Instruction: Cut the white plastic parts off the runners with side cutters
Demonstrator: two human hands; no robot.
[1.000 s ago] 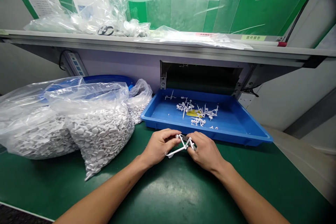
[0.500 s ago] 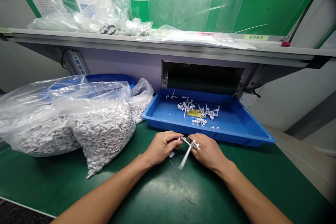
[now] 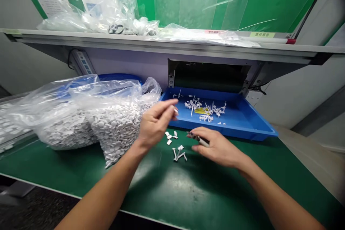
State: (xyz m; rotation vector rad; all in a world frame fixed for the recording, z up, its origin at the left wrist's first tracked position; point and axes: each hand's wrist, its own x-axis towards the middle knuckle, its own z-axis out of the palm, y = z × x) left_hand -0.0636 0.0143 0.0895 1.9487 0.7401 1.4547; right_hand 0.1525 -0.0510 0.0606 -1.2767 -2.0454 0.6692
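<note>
My left hand (image 3: 155, 124) is raised in front of the bags, thumb and fingers closed on a small white plastic part (image 3: 175, 110) that is mostly hidden. My right hand (image 3: 215, 147) is wrapped around a pair of nippers (image 3: 201, 141); their dark jaws point left and a pale handle shows. On the green table between the hands lie several loose white plastic parts (image 3: 169, 136). Nearer to me rests a branched white plastic sprue (image 3: 178, 155), apart from both hands.
A blue tray (image 3: 258, 134) holding white sprues (image 3: 212, 109) and a yellow piece stands below a dark wall opening (image 3: 208, 75). Clear bags of white parts (image 3: 115, 125) crowd the left, in front of a blue basket (image 3: 121, 77). A shelf (image 3: 167, 45) overhangs the table.
My left hand has moved up and left, away from my right hand. The branched sprue that was between the hands is gone from them, and one lies on the table. The view has shifted slightly.
</note>
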